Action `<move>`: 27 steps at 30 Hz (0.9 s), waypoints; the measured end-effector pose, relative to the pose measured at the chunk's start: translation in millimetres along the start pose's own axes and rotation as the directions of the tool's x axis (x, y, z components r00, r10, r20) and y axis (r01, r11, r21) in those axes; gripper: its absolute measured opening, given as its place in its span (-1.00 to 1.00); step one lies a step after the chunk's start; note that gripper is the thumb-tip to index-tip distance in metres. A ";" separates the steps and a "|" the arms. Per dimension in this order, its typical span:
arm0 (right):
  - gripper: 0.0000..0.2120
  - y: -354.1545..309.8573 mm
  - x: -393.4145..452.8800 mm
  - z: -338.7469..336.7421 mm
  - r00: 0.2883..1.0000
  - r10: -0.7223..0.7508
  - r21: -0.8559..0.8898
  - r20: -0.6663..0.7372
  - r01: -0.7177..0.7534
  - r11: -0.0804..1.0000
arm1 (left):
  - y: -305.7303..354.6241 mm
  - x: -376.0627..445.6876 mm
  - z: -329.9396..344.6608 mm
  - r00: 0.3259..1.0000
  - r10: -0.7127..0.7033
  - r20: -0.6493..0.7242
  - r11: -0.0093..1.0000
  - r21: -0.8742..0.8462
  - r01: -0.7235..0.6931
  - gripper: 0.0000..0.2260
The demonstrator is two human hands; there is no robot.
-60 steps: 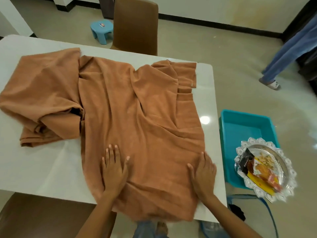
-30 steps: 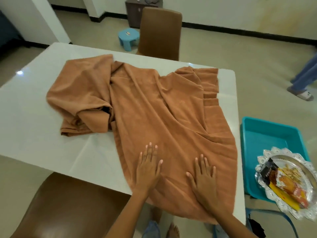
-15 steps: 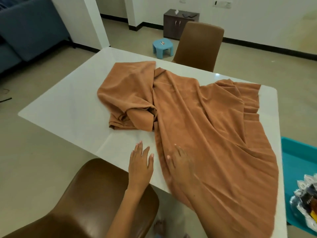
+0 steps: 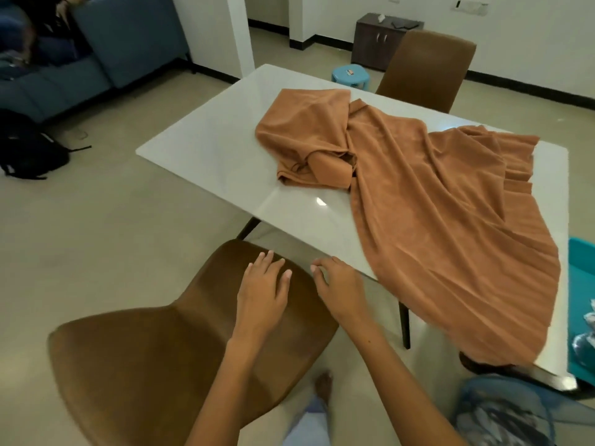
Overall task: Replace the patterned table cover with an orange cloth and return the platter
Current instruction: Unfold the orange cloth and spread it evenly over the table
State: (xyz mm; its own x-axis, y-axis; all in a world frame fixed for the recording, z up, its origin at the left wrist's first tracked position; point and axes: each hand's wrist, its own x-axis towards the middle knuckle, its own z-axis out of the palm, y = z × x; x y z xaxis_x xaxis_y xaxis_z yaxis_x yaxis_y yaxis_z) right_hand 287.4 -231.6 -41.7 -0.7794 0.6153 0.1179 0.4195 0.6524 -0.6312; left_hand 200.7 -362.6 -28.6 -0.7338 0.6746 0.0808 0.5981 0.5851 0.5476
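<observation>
Beige floor runs round a white table (image 4: 225, 149) whose far-left half lies bare. Spread over the half to the right of the hands is the orange cloth (image 4: 434, 226), flat near the right corner and draped over the near edge, but bunched in a folded heap well beyond the hands, toward the middle. A brown chair (image 4: 154, 355) stands tucked against the near edge, directly under the hands. A second ago both palms pressed the cloth flat; now they have left it and the view has swung left. The left hand (image 4: 262, 292) hangs over the chair's top with fingers straight, gripping nothing; whether it touches cannot be told. The right hand (image 4: 341, 286) is beside it, fingers loosely curled and empty, at the table's near edge. Judged from this, smoothing the right side is done and the heap waits to be pulled out leftward. Of the platter only a sliver shows, beside a teal bin (image 4: 581, 304), well right of the hands.
</observation>
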 end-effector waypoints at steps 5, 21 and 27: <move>-0.81 -63.5 -32.1 26.7 1.000 -0.009 0.015 0.025 0.009 1.000 | -32.7 -36.6 -47.6 0.998 -0.046 -0.048 0.999 0.017 0.047 -0.64; -0.81 -297.0 38.0 219.9 0.999 0.046 0.096 0.017 -0.047 0.994 | -284.8 -5.1 -227.0 0.995 -0.086 -0.047 0.994 0.057 0.089 -0.62; -0.79 -349.7 85.1 287.5 0.988 0.151 0.056 0.019 -0.152 0.987 | -362.6 48.8 -262.1 1.000 -0.022 0.021 0.999 0.037 0.021 -0.63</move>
State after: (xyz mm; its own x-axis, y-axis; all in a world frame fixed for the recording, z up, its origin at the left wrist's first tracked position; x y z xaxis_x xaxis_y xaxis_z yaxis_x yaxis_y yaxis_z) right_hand -59.4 -534.5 -31.4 -0.7155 0.6986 0.0066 0.5066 0.5253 -0.6837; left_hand -136.5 -659.8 -5.0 -0.7397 0.6710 0.0508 0.5939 0.6154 0.5183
